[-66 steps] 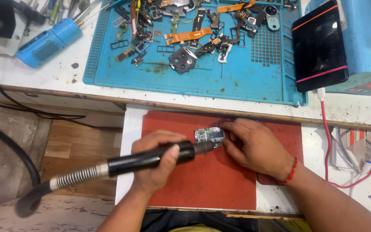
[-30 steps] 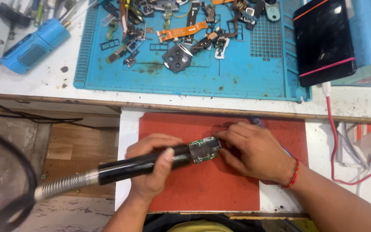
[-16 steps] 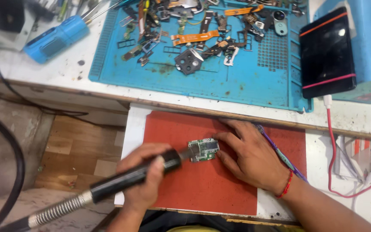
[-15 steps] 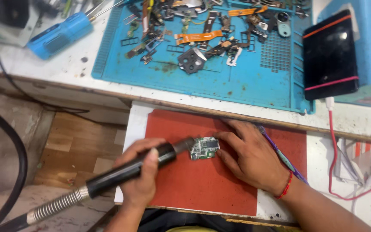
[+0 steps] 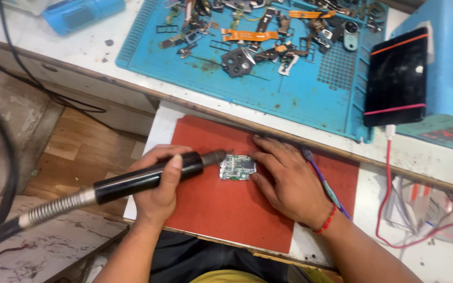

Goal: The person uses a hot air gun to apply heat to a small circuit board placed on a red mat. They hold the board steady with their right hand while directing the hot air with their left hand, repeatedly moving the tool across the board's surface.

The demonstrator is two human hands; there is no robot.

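A small green circuit board (image 5: 237,167) lies on a red mat (image 5: 226,209). My left hand (image 5: 158,188) grips a black hot-air wand (image 5: 148,178) whose metal nozzle tip points at the board's left edge. A spring-wrapped hose runs from the wand to the lower left. My right hand (image 5: 287,178) rests flat on the mat, its fingers pressing the board's right side. A red thread band circles that wrist.
A blue work mat (image 5: 300,99) at the back carries several loose phone parts and flex cables. A dark phone (image 5: 397,78) leans on a blue station at the right with a red cable. A purple-handled tool (image 5: 323,181) lies beside my right hand. A blue device (image 5: 79,10) sits top left.
The wand has stayed at the board's left edge, its handle dropping lower toward the left. My right hand keeps holding the board. The view has shifted a little.
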